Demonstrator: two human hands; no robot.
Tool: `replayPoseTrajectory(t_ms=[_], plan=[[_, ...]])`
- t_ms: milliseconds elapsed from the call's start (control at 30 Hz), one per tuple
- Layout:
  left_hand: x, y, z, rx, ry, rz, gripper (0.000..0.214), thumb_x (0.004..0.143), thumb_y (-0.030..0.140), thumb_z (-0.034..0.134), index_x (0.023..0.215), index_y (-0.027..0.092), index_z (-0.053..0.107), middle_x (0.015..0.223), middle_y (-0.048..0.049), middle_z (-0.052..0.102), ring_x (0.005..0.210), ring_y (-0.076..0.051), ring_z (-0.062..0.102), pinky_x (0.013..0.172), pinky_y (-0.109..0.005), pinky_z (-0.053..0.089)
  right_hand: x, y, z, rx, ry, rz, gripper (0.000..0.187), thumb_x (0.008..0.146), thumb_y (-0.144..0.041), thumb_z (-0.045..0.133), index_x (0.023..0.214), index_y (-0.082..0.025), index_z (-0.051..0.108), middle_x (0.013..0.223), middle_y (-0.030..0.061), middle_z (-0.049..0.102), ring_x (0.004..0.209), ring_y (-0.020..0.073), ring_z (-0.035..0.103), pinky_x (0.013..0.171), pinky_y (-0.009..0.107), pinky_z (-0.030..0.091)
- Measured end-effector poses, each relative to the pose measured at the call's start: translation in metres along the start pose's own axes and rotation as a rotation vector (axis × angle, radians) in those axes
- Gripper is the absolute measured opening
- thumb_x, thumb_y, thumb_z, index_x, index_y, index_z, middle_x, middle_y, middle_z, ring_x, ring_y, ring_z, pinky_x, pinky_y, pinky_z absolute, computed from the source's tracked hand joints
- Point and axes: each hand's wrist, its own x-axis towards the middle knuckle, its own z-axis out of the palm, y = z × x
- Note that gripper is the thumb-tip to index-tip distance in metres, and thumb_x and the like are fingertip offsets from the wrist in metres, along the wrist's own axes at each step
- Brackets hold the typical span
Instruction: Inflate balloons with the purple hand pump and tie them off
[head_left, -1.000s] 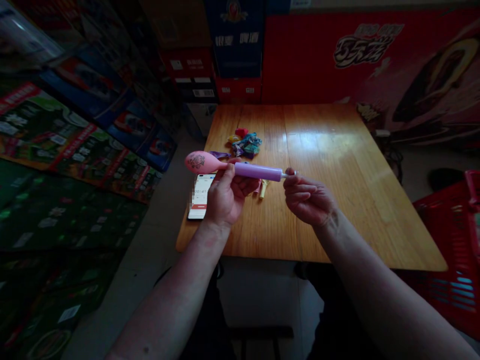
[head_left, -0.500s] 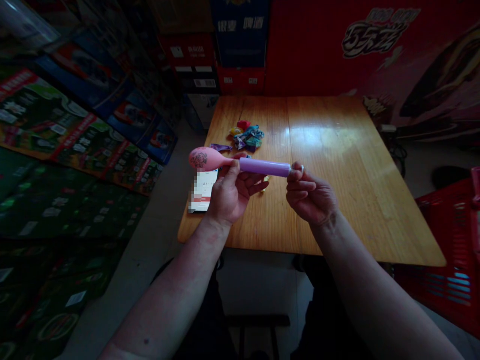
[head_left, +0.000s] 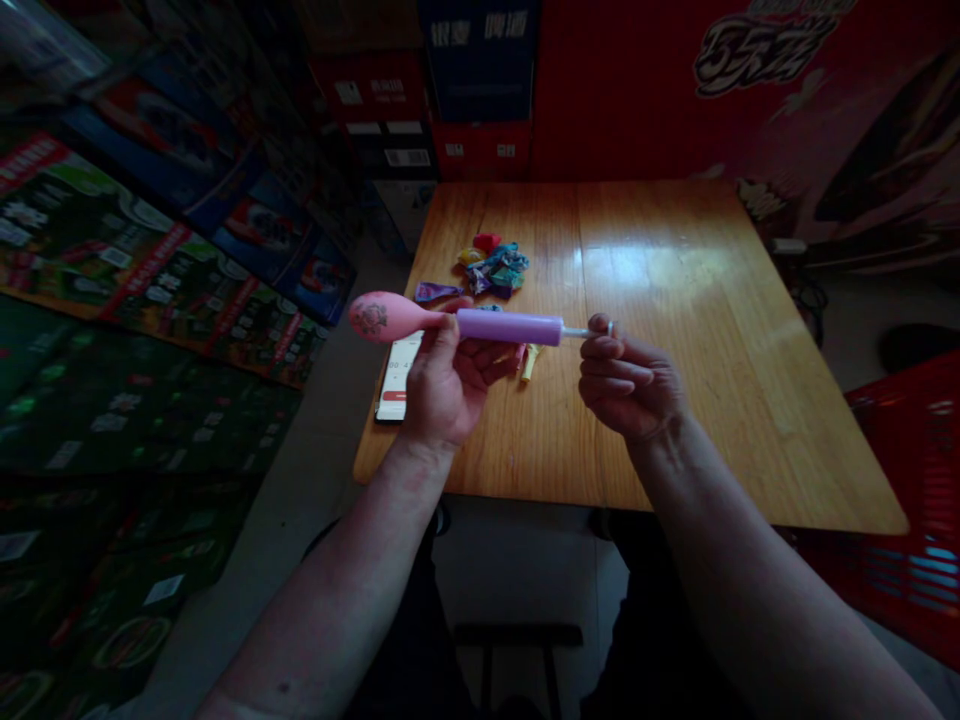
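A purple balloon pump (head_left: 510,327) is held level above the table, with a partly inflated pink balloon (head_left: 386,316) at its left end. My left hand (head_left: 452,382) is closed where the balloon's neck meets the pump, thumb pressed on the join, so the nozzle is hidden. The fingers of my right hand (head_left: 626,378) are closed on the pump's white handle at the right, and a short length of thin white rod shows between handle and barrel. Beyond the hands lies a pile of uninflated balloons (head_left: 495,268) in several colours.
The wooden table (head_left: 712,400) carries a phone (head_left: 391,390) at its left edge and a yellow balloon (head_left: 530,363) behind the pump. Stacked cartons (head_left: 120,390) line the left side. A red plastic basket (head_left: 907,500) stands at the right.
The pump's rod has come out a little as my hands have moved apart. Pump, balloon and left hand have shifted left, and the balloon looks slightly larger.
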Motion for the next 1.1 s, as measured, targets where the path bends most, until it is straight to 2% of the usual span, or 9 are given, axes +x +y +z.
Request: replayPoseTrajectory(t_ms=[133, 267, 433, 567, 700, 833, 933, 1100], plan=[[-0.009, -0.014, 0.009, 0.009, -0.001, -0.066, 0.038, 0.101, 0.048, 0.069, 0.131, 0.025, 0.068, 0.117, -0.0107, 0.08, 0.102, -0.03, 0.08, 0.086, -0.044, 0.067, 0.005, 0.015, -0.001, 0.003, -0.011, 0.039, 0.038, 0.111, -0.015, 0.031, 0.092, -0.017, 0.064, 0.065, -0.008, 0.057, 0.037, -0.0022, 0.023, 0.04, 0.006, 0.031], [-0.007, -0.019, 0.01, 0.024, 0.006, -0.049, 0.036, 0.102, 0.046, 0.068, 0.131, 0.025, 0.069, 0.115, -0.0101, 0.081, 0.098, -0.029, 0.081, 0.083, -0.041, 0.067, 0.007, 0.014, -0.004, 0.001, 0.012, 0.039, 0.039, 0.112, -0.016, 0.03, 0.091, -0.018, 0.064, 0.066, -0.0082, 0.057, 0.037, -0.0015, 0.022, 0.04, 0.006, 0.032], [-0.002, -0.007, 0.007, 0.023, 0.033, -0.039, 0.034, 0.102, 0.046, 0.067, 0.127, 0.023, 0.071, 0.107, -0.0092, 0.082, 0.095, -0.026, 0.081, 0.079, -0.034, 0.067, -0.004, -0.005, -0.005, -0.053, 0.003, 0.032, 0.044, 0.112, -0.016, 0.026, 0.093, -0.017, 0.065, 0.067, -0.0086, 0.057, 0.037, -0.0024, 0.023, 0.04, 0.006, 0.029], [-0.004, 0.005, 0.006, 0.057, 0.055, 0.09, 0.033, 0.101, 0.047, 0.069, 0.128, 0.028, 0.071, 0.109, -0.006, 0.082, 0.102, -0.023, 0.08, 0.078, -0.027, 0.066, -0.011, -0.013, -0.004, -0.051, -0.011, -0.03, 0.051, 0.112, -0.017, 0.017, 0.093, -0.018, 0.064, 0.065, -0.0105, 0.055, 0.037, -0.0031, 0.019, 0.041, 0.005, 0.024], [-0.01, -0.006, 0.008, 0.058, -0.011, -0.02, 0.039, 0.101, 0.048, 0.069, 0.134, 0.028, 0.067, 0.113, -0.0076, 0.082, 0.095, -0.026, 0.081, 0.076, -0.034, 0.068, -0.004, 0.003, -0.003, -0.054, 0.046, 0.039, 0.045, 0.112, -0.018, 0.025, 0.09, -0.019, 0.064, 0.064, -0.0098, 0.054, 0.037, -0.0019, 0.018, 0.04, 0.006, 0.027], [-0.01, -0.015, 0.008, 0.043, 0.035, -0.048, 0.038, 0.103, 0.048, 0.066, 0.133, 0.025, 0.067, 0.108, -0.009, 0.082, 0.092, -0.027, 0.082, 0.076, -0.035, 0.067, 0.003, 0.015, -0.002, -0.07, 0.0, 0.051, 0.035, 0.111, -0.018, 0.035, 0.092, -0.019, 0.064, 0.066, -0.0092, 0.055, 0.038, -0.001, 0.021, 0.041, 0.007, 0.031], [-0.008, -0.016, 0.008, 0.039, 0.032, -0.041, 0.038, 0.103, 0.048, 0.066, 0.133, 0.025, 0.067, 0.109, -0.0095, 0.082, 0.093, -0.027, 0.082, 0.077, -0.034, 0.067, 0.005, 0.016, -0.003, -0.076, -0.034, 0.042, 0.031, 0.111, -0.017, 0.038, 0.094, -0.019, 0.064, 0.067, -0.0092, 0.055, 0.039, -0.0015, 0.022, 0.042, 0.006, 0.032], [-0.003, -0.01, 0.003, 0.038, 0.033, -0.053, 0.036, 0.103, 0.047, 0.066, 0.13, 0.023, 0.069, 0.11, -0.0101, 0.082, 0.094, -0.026, 0.081, 0.076, -0.032, 0.066, 0.0, 0.003, -0.002, -0.108, 0.0, 0.068, 0.032, 0.111, -0.016, 0.037, 0.093, -0.018, 0.064, 0.067, -0.0089, 0.056, 0.038, -0.0019, 0.022, 0.04, 0.007, 0.031]])
